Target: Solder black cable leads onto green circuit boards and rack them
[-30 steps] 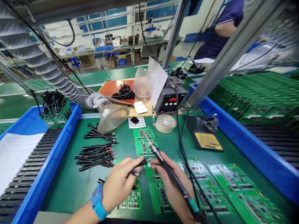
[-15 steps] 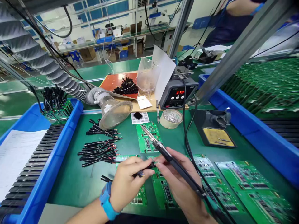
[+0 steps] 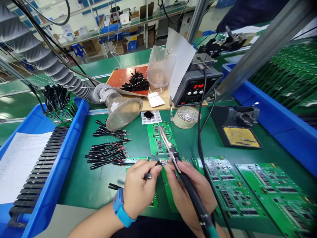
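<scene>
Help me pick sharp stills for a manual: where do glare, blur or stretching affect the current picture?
Head view: pale glare on the circuit board right of the soldering iron; head view: stacked boards at far right smeared; head view: board at lower right looks stretched, soft; head view: red display readable.

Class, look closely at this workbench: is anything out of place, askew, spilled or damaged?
Nothing clearly looks spilled or damaged. One slight oddity: thin slivers lie on the yellow pad of the stand, right of the soldering iron in the right hand; they look like stray bits.
</scene>
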The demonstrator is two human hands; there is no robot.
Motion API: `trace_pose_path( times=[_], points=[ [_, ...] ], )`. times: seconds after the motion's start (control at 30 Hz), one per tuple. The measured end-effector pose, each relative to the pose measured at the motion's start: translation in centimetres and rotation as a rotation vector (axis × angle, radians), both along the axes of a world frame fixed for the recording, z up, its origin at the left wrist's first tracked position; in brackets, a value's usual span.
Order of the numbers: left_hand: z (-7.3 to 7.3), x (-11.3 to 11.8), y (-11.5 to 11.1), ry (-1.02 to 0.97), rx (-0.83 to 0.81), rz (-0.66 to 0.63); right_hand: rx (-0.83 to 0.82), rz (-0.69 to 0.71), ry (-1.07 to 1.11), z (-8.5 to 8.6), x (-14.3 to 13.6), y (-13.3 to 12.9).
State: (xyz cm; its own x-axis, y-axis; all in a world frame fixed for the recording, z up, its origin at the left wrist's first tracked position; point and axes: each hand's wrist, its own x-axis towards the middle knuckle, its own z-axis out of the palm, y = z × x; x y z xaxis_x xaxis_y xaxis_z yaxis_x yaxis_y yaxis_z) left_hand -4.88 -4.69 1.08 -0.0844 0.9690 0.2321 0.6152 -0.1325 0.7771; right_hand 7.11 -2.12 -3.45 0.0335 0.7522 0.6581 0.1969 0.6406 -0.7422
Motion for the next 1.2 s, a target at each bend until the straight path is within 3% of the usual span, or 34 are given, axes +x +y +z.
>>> trace_pose_path(
  times=[0.13, 0.23, 0.33, 0.43, 0.57, 0.7, 1.2],
  points=[
    [0.6, -0.4, -0.4, 0.074, 0.06, 0.011, -0.025, -0.032, -0.052, -0.4, 0.5, -0.5],
    [0.5, -1.8, -1.1, 0.384, 0.099, -0.042, -0.111, -0.021, -0.149, -1.1, 2.8, -1.0],
    [-0.6, -3.6, -1.6, 0.736, 0.04, -0.151, -0.177, 0.062, -0.269, -1.9, 5.6, -1.9],
    [-2.5, -4.6, -1.7, 0.88, -0.003, -0.245, -0.192, 0.095, -0.291, -2.8, 7.4, -2.8],
    [-3.9, -4.6, -1.6, 0.848, 0.064, -0.254, -0.237, 0.081, -0.311, -3.8, 8.1, -3.9],
    [-3.8, -4.3, -1.5, 0.758, 0.083, -0.291, -0.239, 0.113, -0.358, -4.1, 8.4, -4.3],
    [-3.9, -4.3, -1.6, 0.729, 0.018, -0.302, -0.227, 0.141, -0.345, -2.8, 7.4, -3.2]
  ],
)
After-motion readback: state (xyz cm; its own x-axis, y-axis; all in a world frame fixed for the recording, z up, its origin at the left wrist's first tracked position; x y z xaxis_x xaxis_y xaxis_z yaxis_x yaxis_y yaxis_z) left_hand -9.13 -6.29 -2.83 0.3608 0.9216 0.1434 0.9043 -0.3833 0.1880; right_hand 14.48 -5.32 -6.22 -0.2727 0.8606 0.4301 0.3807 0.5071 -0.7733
